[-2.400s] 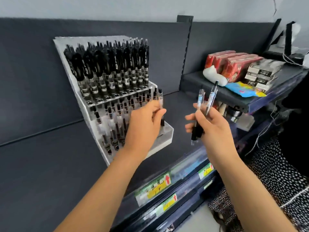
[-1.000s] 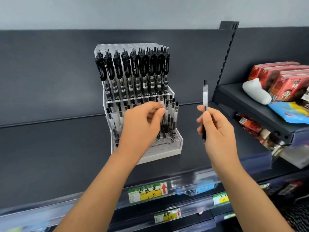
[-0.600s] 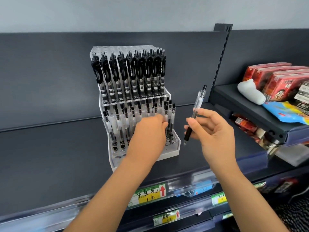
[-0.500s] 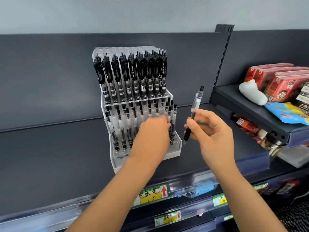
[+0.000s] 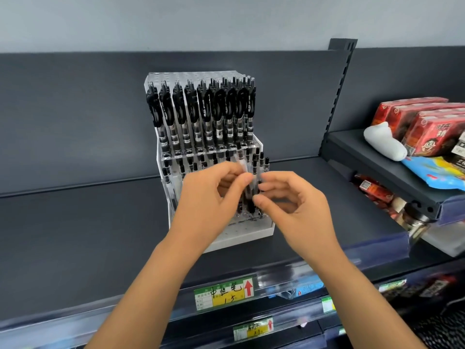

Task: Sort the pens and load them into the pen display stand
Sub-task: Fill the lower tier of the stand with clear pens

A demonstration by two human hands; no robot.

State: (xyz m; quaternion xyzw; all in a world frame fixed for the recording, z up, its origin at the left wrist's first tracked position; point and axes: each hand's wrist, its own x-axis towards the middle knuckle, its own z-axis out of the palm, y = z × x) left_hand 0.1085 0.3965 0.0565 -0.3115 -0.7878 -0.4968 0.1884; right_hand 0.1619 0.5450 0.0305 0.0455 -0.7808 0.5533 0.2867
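Note:
A clear acrylic pen display stand [image 5: 241, 234] sits on the dark shelf. Its upper tier holds a full row of black-clipped pens [image 5: 206, 114]; the lower tier holds several slimmer pens [image 5: 261, 159]. In front of the lower tier stands a clear pen with a black grip [image 5: 249, 195], upright and motion-blurred. My left hand [image 5: 208, 200] pinches its clear upper barrel. My right hand [image 5: 297, 207] has thumb and forefinger at the black grip from the right. Both hands hide most of the lower tier.
The dark shelf [image 5: 75, 235] stretches left of the stand, with price labels [image 5: 224, 293] on its front rail. To the right, a higher shelf [image 5: 372, 162] carries red cartons [image 5: 432, 124], a white object [image 5: 382, 142] and a blue packet.
My right hand has brought the pen left and down from beside the stand to the front of the lower tier. My left hand has closed on its upper barrel.

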